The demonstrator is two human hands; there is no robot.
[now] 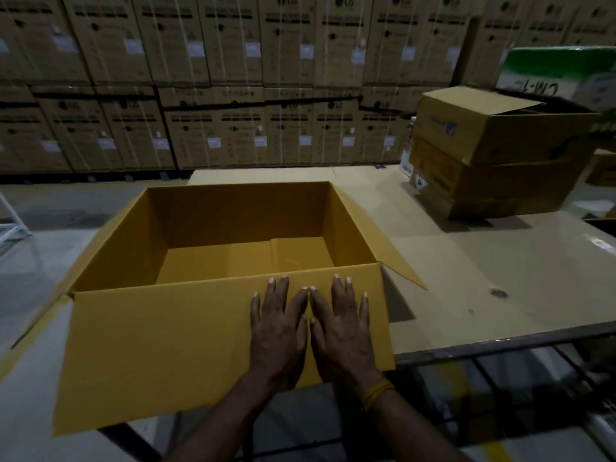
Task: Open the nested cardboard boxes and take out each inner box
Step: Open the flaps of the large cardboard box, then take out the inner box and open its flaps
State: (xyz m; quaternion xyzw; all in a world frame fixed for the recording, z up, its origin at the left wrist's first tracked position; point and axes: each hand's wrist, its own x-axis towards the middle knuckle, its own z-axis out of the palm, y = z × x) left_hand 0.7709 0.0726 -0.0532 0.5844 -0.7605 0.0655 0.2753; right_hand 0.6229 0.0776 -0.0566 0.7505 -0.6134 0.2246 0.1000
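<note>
A large yellow-brown cardboard box (233,215) stands open on the table in front of me, and I can see nothing inside it. Its near flap (160,348) folds out toward me over the table edge. My left hand (278,328) and my right hand (343,325) lie flat side by side on that flap, fingers straight and pointing away from me, index fingertips touching. A yellow band circles my right wrist. The box's right flap (396,255) slopes down onto the table.
The table (500,268) is covered with flat cardboard. A stack of brown boxes (493,161) stands at its back right, the top one partly open, with a green and white carton (563,71) behind. A wall of stacked cartons (233,81) fills the background.
</note>
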